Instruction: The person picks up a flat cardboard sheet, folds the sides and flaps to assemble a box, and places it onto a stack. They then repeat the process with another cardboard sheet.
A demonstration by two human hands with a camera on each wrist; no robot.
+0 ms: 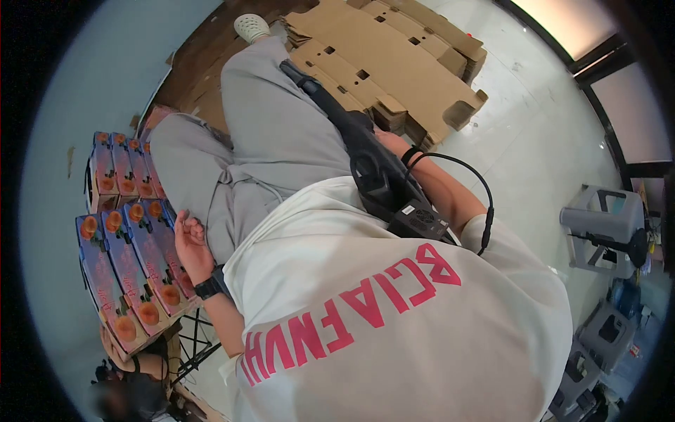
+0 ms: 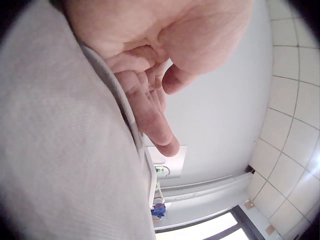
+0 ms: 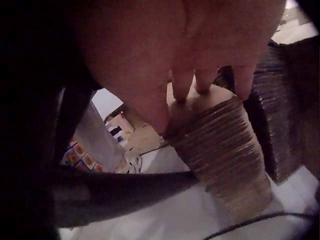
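Note:
In the head view my left hand (image 1: 191, 243) lies against the grey trousers (image 1: 274, 126), palm up with fingers loosely bent and nothing in them. The left wrist view shows the same hand (image 2: 150, 70) beside the pale cloth. On the right, my right hand (image 1: 392, 144) is partly hidden behind a long black gun-shaped device (image 1: 373, 165) with a vented box and cable. In the right wrist view my right hand (image 3: 190, 55) reaches down with spread fingers, its fingertips touching the top of a stack of folded corrugated cardboard (image 3: 225, 145).
Flattened brown cardboard (image 1: 380, 53) lies on the floor ahead. Upright boxes printed with orange fruit (image 1: 126, 271) stand on the left near the wall (image 1: 63, 105). Another person's hand (image 1: 116, 352) touches them from below. Grey stools (image 1: 605, 228) stand at the right.

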